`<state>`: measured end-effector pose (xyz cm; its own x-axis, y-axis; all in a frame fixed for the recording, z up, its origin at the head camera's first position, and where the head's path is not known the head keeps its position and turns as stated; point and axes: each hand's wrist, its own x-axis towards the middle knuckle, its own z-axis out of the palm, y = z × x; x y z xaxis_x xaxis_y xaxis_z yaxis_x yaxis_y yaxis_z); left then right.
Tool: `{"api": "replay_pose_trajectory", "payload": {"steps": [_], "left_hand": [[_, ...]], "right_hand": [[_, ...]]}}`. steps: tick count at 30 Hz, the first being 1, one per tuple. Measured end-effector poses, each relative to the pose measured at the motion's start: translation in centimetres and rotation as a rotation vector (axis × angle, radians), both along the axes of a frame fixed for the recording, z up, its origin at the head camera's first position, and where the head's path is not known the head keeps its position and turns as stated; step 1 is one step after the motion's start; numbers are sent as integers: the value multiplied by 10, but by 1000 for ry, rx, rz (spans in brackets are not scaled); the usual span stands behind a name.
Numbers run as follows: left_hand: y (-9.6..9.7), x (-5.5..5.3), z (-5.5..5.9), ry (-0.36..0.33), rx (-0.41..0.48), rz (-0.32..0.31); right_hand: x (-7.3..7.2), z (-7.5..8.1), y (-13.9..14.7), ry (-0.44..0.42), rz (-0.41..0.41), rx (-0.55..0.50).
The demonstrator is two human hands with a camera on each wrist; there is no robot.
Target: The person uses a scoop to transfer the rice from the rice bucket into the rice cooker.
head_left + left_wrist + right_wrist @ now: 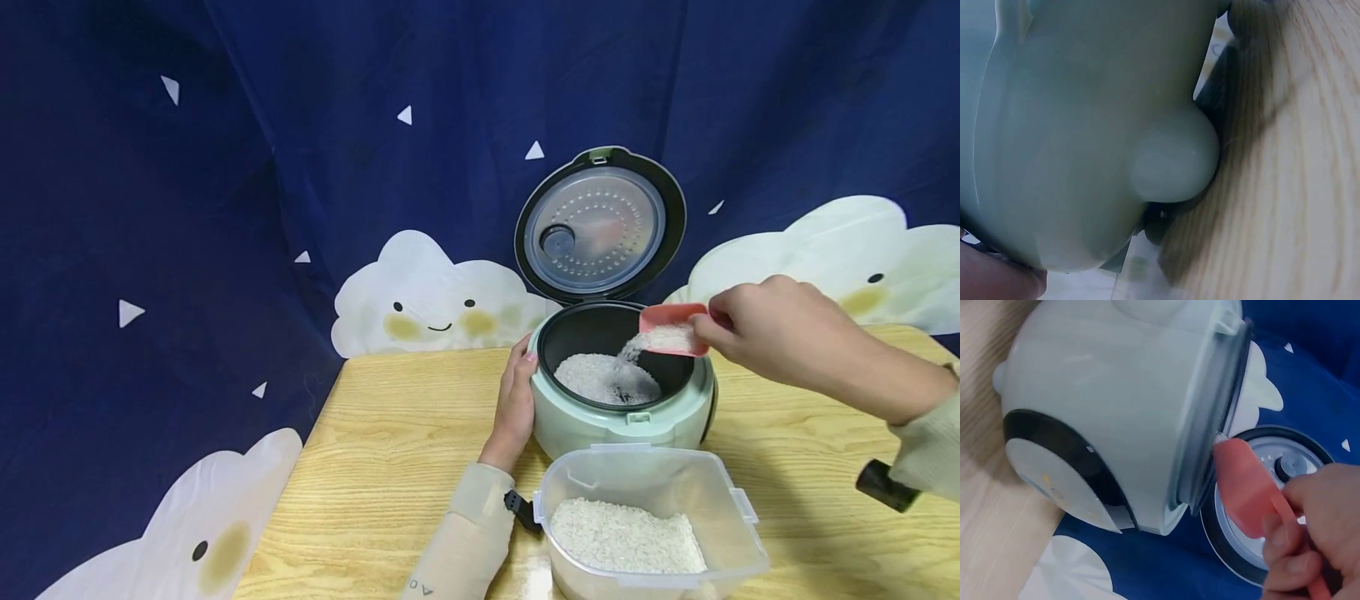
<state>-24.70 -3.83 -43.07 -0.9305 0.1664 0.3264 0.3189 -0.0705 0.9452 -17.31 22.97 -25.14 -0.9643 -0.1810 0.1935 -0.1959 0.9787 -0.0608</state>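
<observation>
A pale green rice cooker point(622, 429) stands on the table with its lid point(600, 233) raised. White rice point(592, 375) lies in its dark inner pot point(570, 329). My right hand point(787, 337) grips the handle of a pink scoop point(1244, 487), tilted over the pot's right side, and rice streams from it into the pot. On the cooker's left side rests my left hand point(516, 408), thumb near the rim and fingers along the outer wall. In the left wrist view the cooker's body point(1085, 125) fills much of the frame, and only a bit of that hand shows.
A clear plastic container point(731, 533) holding more rice point(626, 537) stands just in front of the cooker, beside the left wrist. The wooden table point(390, 433) reaches back to a dark blue curtain point(420, 100) printed with clouds and triangles.
</observation>
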Motion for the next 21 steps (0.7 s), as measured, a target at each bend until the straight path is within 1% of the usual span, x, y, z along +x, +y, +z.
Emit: {"api": "replay_pose_trajectory", "payload": {"steps": [3,9,16,21], "left_hand": [[0,0,0,-1,-2,1],[0,0,-1,2,-7,6],[0,0,0,10,-15,12],[0,-1,0,13,-9,6]], "right_hand": [[4,-5,-4,59,21,46],[8,-9,-9,170,65,64],[11,-10,-11,206,103,102],[12,-12,-12,254,127,133]]}}
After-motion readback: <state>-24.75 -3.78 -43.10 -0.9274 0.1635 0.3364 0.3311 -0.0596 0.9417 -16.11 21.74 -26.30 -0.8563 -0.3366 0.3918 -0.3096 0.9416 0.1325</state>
